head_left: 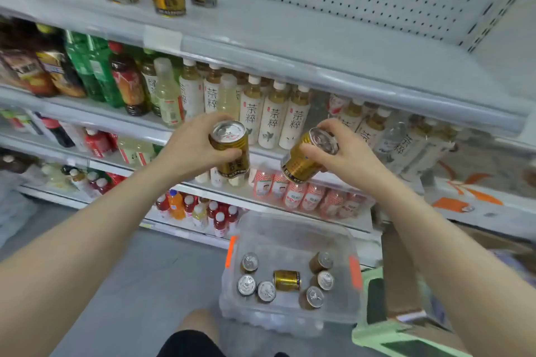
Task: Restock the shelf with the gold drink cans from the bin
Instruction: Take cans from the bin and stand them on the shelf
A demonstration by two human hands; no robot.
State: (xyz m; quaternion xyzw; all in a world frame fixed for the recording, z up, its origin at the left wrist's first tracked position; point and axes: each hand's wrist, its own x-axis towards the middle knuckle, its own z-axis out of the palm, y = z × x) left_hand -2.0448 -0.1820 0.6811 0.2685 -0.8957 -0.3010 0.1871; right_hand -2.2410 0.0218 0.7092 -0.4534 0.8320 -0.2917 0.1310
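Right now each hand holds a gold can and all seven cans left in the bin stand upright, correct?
Not quite. The left hand and right hand each hold a gold can, but of seven in the bin, one can lies on its side, per the head view.

Bright, even, shadowless light; wide-angle bowing of the shelf edge [319, 66]; soft blur toward the corners.
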